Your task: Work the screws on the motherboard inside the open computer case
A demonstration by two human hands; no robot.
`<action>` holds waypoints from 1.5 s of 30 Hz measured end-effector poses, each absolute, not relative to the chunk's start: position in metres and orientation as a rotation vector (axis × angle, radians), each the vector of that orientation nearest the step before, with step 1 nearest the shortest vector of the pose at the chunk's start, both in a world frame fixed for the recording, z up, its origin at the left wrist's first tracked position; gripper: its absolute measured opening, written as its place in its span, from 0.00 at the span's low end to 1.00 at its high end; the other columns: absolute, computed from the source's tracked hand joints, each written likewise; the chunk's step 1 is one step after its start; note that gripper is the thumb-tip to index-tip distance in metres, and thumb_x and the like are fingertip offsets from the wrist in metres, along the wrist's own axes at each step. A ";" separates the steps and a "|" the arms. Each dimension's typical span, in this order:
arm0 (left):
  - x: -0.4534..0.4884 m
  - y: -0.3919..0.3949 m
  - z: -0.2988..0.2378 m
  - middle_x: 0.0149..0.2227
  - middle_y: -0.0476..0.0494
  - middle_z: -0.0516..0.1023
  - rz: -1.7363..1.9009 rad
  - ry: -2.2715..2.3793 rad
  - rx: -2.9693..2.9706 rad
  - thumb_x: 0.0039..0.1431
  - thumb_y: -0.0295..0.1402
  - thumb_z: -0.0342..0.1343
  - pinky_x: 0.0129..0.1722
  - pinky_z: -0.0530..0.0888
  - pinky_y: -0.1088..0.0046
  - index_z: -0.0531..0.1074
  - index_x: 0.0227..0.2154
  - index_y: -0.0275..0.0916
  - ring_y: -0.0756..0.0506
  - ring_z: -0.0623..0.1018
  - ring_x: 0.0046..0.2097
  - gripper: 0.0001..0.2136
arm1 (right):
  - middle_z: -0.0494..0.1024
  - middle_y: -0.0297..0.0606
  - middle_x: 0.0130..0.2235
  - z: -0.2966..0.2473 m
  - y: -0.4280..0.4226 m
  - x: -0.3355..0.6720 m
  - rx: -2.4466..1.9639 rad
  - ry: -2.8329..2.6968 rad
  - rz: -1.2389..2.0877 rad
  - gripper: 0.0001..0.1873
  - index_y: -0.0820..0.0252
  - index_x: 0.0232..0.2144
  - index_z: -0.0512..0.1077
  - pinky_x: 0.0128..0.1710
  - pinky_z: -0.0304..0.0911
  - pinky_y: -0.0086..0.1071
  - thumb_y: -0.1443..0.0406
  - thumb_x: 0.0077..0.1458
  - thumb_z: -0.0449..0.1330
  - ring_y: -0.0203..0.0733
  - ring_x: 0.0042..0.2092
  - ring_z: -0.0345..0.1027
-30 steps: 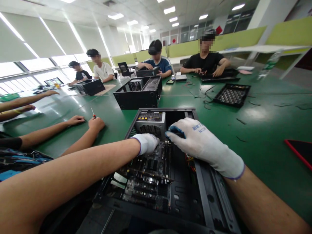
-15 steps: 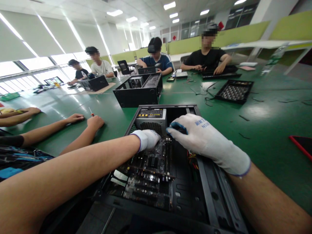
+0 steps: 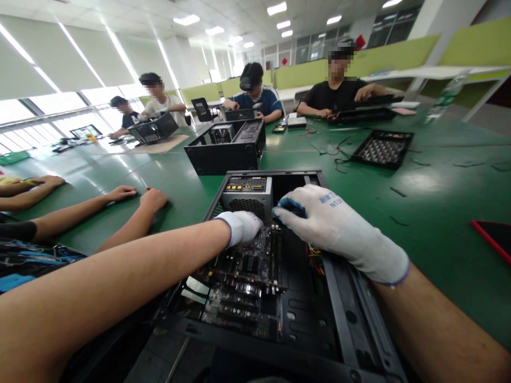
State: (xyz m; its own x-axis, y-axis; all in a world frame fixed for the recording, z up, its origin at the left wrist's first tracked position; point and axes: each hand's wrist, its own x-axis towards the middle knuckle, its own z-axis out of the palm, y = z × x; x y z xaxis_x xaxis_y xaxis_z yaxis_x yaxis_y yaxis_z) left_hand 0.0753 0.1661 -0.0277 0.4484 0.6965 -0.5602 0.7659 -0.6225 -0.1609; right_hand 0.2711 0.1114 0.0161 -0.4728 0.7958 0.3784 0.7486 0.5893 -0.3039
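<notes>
An open black computer case (image 3: 339, 324) lies on the green table in front of me, with a motherboard (image 3: 243, 287) inside and a grey power supply (image 3: 247, 194) at its far end. My left hand (image 3: 243, 227), in a white glove, is curled down at the far edge of the motherboard beside the power supply; what its fingers hold is hidden. My right hand (image 3: 327, 223), also gloved, is closed round a blue-handled tool (image 3: 291, 207) just right of the power supply. Coloured wires (image 3: 313, 258) show under my right wrist.
A second open black case (image 3: 223, 151) stands just beyond mine. A neighbour's bare arms (image 3: 120, 213) rest on the table at left, one hand holding a small screwdriver. A black perforated panel (image 3: 381, 149) lies far right, a red-edged item (image 3: 493, 242) at the right edge. Several people work opposite.
My hands have hardly moved. Across the table, the person in black has lifted a flat black panel and the person in white has tilted a case.
</notes>
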 end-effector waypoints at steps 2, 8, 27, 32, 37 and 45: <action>0.078 0.166 -0.027 0.56 0.31 0.79 -0.910 1.312 2.570 0.57 0.33 0.65 0.59 0.73 0.64 0.76 0.53 0.34 0.36 0.79 0.58 0.21 | 0.80 0.40 0.37 0.016 0.112 0.271 -1.221 -2.346 0.132 0.18 0.59 0.38 0.79 0.42 0.59 0.36 0.53 0.67 0.55 0.44 0.39 0.70; 0.087 0.167 -0.024 0.56 0.31 0.80 -0.934 1.306 2.577 0.53 0.28 0.67 0.59 0.73 0.62 0.76 0.54 0.35 0.36 0.79 0.57 0.23 | 0.80 0.41 0.37 0.016 0.112 0.271 -1.230 -2.353 0.141 0.18 0.59 0.37 0.78 0.41 0.59 0.35 0.53 0.67 0.56 0.44 0.39 0.70; 0.077 0.176 -0.033 0.48 0.42 0.84 -0.862 1.281 2.587 0.41 0.36 0.73 0.57 0.73 0.68 0.79 0.50 0.41 0.38 0.80 0.53 0.28 | 0.80 0.40 0.36 0.017 0.111 0.271 -1.220 -2.355 0.168 0.18 0.58 0.38 0.79 0.41 0.60 0.36 0.53 0.67 0.56 0.44 0.39 0.70; 0.076 0.177 -0.033 0.49 0.41 0.83 -0.851 1.290 2.591 0.41 0.35 0.72 0.58 0.72 0.67 0.78 0.51 0.41 0.37 0.80 0.54 0.28 | 0.79 0.39 0.35 0.017 0.110 0.270 -1.203 -2.357 0.159 0.18 0.58 0.36 0.78 0.40 0.59 0.35 0.52 0.67 0.56 0.43 0.37 0.70; 0.077 0.177 -0.031 0.51 0.40 0.82 -0.861 1.295 2.589 0.42 0.34 0.72 0.58 0.73 0.67 0.77 0.53 0.41 0.38 0.80 0.54 0.30 | 0.80 0.39 0.36 0.018 0.110 0.271 -1.205 -2.359 0.164 0.18 0.58 0.36 0.79 0.40 0.59 0.35 0.53 0.67 0.56 0.43 0.38 0.70; 0.082 0.172 -0.024 0.52 0.30 0.81 -0.938 1.283 2.594 0.49 0.30 0.69 0.55 0.75 0.65 0.76 0.53 0.31 0.35 0.81 0.53 0.26 | 0.80 0.40 0.37 0.016 0.111 0.271 -1.226 -2.361 0.147 0.19 0.59 0.39 0.79 0.41 0.59 0.35 0.53 0.67 0.56 0.43 0.39 0.70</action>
